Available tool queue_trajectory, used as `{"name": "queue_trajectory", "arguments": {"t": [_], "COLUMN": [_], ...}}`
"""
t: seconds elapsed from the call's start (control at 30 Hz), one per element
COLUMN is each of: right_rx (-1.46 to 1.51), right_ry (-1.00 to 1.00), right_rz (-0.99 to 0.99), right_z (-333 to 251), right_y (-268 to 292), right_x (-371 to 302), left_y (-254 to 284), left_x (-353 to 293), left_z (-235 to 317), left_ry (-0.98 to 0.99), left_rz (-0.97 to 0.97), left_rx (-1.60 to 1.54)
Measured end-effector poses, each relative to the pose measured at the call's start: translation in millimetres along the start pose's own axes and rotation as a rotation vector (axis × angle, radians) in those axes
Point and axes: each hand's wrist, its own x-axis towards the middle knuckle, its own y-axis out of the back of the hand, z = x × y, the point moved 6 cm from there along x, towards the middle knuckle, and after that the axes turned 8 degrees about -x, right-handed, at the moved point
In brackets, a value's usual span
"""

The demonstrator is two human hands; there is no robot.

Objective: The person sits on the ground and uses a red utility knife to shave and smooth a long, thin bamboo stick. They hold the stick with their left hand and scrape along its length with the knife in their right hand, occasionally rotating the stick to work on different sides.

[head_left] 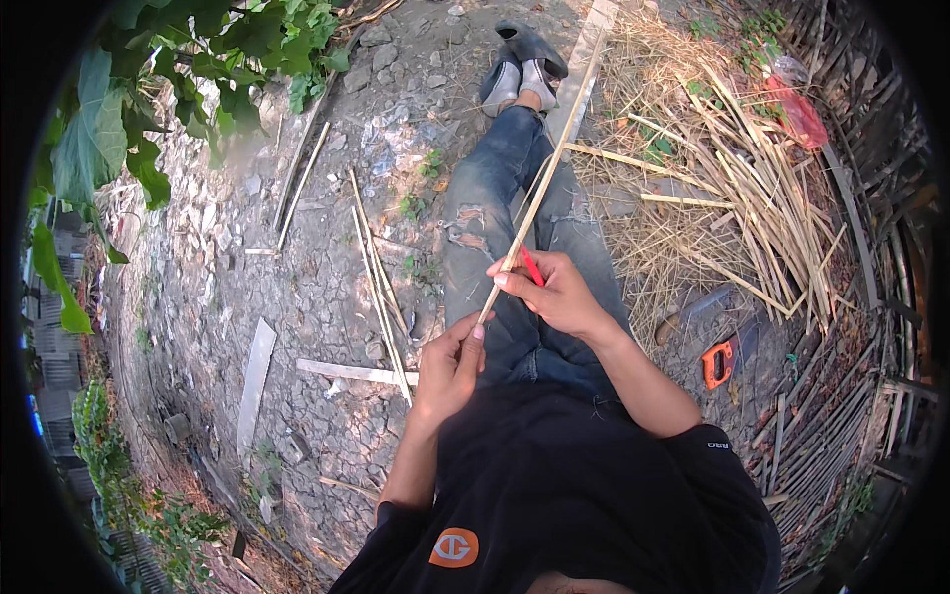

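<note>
A long, thin bamboo strip [539, 193] slants across my lap, its far end reaching past my feet. My left hand [453, 364] is closed on its near end, thumb and fingers pinching it. Slightly farther up, my right hand [550, 293] grips the same strip between thumb and fingers. A red-handled tool [532, 267] pokes up from my right hand; its working part is hidden by the fingers, so I cannot tell its exact kind. Beneath both hands lie my outstretched legs in torn jeans.
Right of my legs, bamboo strips [762, 208] lie heaped on straw-like shavings [633, 247]. An orange-handled saw [719, 364] and a machete-like blade [708, 302] rest nearby. Left, several strips [371, 267] and a flat board [256, 386] lie on cracked soil. Leaves [94, 139] hang upper left.
</note>
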Motion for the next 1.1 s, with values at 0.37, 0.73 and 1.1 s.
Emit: {"name": "queue_trajectory", "arguments": {"t": [0.37, 0.73, 1.1], "right_rx": [-1.013, -0.964, -1.058], "right_ry": [0.147, 0.141, 0.237], "right_rz": [0.044, 0.101, 0.018], "right_z": [-23, -19, -27], "right_y": [-2, 23, -8], "right_x": [-14, 4, -11], "left_y": [9, 17, 19], "left_x": [-4, -23, -11], "left_z": [-13, -12, 5], "left_ry": [-0.097, -0.043, 0.001], "left_rz": [0.157, 0.178, 0.210], "left_rx": [0.145, 0.177, 0.060]}}
